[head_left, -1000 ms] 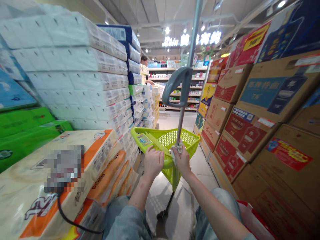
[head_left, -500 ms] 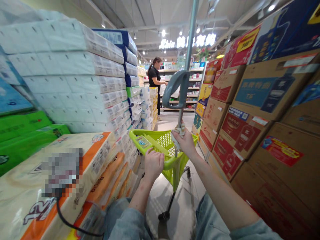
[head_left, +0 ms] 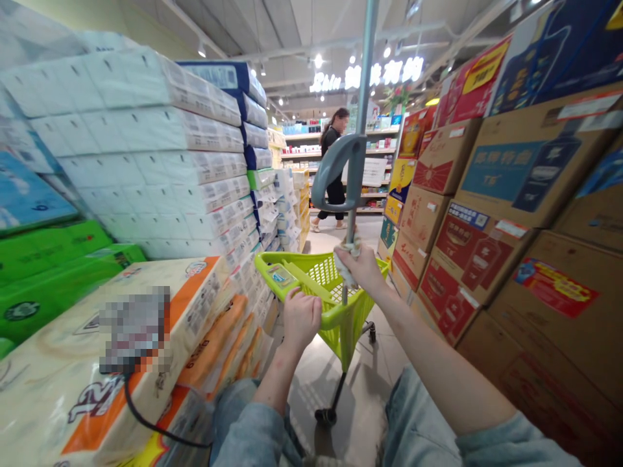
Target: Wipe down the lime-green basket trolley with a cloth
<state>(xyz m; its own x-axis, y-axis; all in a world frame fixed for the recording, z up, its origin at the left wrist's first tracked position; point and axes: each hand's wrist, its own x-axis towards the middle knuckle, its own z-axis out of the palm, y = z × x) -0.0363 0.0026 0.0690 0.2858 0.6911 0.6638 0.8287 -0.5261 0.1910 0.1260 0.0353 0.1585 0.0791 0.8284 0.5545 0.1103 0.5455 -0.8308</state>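
A lime-green wheeled shopping basket (head_left: 318,279) stands on the aisle floor in front of me, with a tall grey metal pole (head_left: 359,130) and curved grey handle (head_left: 335,172) rising from it. My left hand (head_left: 302,318) is closed over the basket's near rim. My right hand (head_left: 363,266) is wrapped round the lower pole, pressing a crumpled whitish cloth (head_left: 348,250) against it.
Stacked tissue packs (head_left: 160,162) line the left side, with orange-and-cream packs (head_left: 121,350) closest. Cardboard cartons (head_left: 511,194) are piled on the right. A person in black (head_left: 335,168) walks across the far end of the aisle by shelves.
My right hand has slid the cloth up the pole from the basket rim. The basket rolled slightly. The person at the far end walked to the right.
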